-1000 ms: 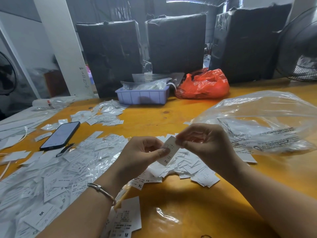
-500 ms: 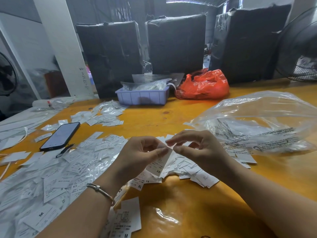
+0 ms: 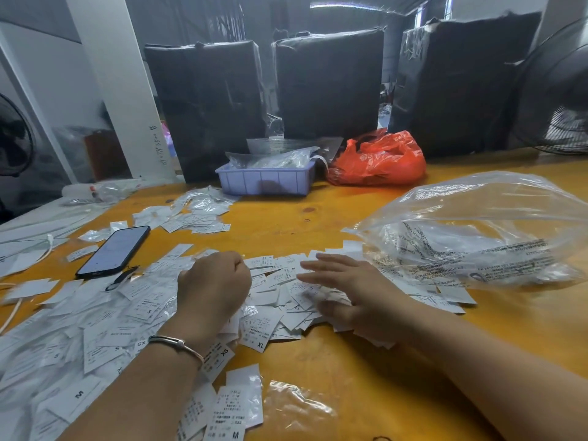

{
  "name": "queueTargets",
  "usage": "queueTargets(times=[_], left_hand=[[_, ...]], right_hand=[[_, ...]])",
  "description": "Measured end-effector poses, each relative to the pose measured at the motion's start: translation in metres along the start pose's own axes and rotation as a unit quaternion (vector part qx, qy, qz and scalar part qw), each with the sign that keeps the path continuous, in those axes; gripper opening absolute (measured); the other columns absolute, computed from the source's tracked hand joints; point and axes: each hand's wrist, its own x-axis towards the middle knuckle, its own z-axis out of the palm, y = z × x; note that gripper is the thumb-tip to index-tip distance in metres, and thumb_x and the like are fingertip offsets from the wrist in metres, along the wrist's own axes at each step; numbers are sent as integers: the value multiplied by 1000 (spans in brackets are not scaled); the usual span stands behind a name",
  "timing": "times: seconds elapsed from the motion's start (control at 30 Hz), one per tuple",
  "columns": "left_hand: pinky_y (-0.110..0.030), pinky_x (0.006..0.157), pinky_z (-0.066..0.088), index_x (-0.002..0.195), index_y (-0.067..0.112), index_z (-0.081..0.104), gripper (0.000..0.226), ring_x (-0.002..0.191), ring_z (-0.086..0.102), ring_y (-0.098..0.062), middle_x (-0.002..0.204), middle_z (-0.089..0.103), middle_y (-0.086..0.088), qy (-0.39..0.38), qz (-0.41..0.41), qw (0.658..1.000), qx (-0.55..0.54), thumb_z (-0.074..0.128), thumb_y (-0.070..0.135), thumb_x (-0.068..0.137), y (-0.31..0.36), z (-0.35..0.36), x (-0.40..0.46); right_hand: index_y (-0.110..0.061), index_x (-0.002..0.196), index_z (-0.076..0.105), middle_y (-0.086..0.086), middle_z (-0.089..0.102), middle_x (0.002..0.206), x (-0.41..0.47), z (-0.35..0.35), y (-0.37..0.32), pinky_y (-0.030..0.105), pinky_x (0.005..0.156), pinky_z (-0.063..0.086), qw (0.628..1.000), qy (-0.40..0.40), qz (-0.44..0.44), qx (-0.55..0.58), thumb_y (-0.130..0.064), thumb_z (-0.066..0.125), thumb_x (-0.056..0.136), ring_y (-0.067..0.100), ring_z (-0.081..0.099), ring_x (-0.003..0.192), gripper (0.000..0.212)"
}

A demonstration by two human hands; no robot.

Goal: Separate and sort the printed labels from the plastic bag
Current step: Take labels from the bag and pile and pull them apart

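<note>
Both hands [image 3: 213, 283] lowered onto scattered white size-printed labels [image 3: 280, 297].

Indoor workroom, dimly lit. Glossy yellow-orange table [image 3: 318, 393] across the foreground. Three tall black-wrapped blocks [image 3: 327, 84] standing along its far edge. White slanted column [image 3: 117, 90] rear left, handwriting on its face. Fan guard [image 3: 560, 100] at the right edge; second fan [image 3: 12, 138] at the left edge. Bright strip near the ceiling [image 3: 346, 4], possibly a tube lamp. Pale wall [image 3: 47, 68] behind the column.
</note>
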Motion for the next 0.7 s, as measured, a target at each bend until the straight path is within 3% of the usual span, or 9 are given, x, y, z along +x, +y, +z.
queueTargets(times=[0.07, 0.27, 0.37, 0.5, 0.6, 0.7], left_hand=[[-39, 83, 44, 82, 21, 69, 29, 87, 53, -21, 85, 57, 8, -8, 1, 1000, 27, 41, 19, 91, 0, 1, 0], [-37, 85, 37, 98, 26, 67, 21, 114, 40, -21, 111, 55, 4, -8, 51, 998, 20, 47, 28, 94, 6, 6, -3], [-29, 86, 29, 97, 28, 66, 13, 114, 35, -14, 109, 52, 9, -25, 100, 992, -75, 54, 33, 94, 11, 6, -7], [-26, 86, 27, 94, 34, 64, 6, 111, 36, -6, 109, 54, 14, -75, 154, 973, -153, 59, 35, 92, 19, 6, -13], [-24, 90, 32, 103, 32, 68, 16, 114, 39, -2, 109, 57, 20, -110, 201, 961, -157, 65, 35, 88, 19, 9, -15], [-27, 97, 36, 113, 28, 68, 39, 117, 38, -4, 114, 59, 17, -130, 232, 959, -95, 71, 49, 80, 18, 12, -16]], right_hand=[[-34, 135, 50, -21, 43, 144, 1, 2, 1, 27, 114, 19, 1000, -13, -5, -21, -34, 57, 93, 0, 21, 141, 42], [-27, 110, 70, -14, 66, 120, 1, 0, 4, 31, 106, 31, 999, 37, -29, -17, -33, 65, 88, 5, 50, 123, 24], [-19, 99, 76, -5, 72, 105, 1, -1, 4, 33, 93, 46, 996, 71, -45, 16, -23, 67, 87, 11, 61, 107, 15], [-16, 90, 75, -5, 73, 98, 1, -2, 6, 37, 84, 48, 993, 88, -71, -45, -20, 65, 88, 15, 61, 100, 11], [-19, 92, 74, -7, 72, 100, 2, -1, 4, 35, 85, 46, 993, 87, -65, -42, -27, 66, 87, 14, 59, 100, 13], [-21, 99, 72, -7, 71, 101, 2, -3, 2, 31, 87, 44, 996, 75, -46, -30, -41, 73, 79, 11, 58, 100, 29]])
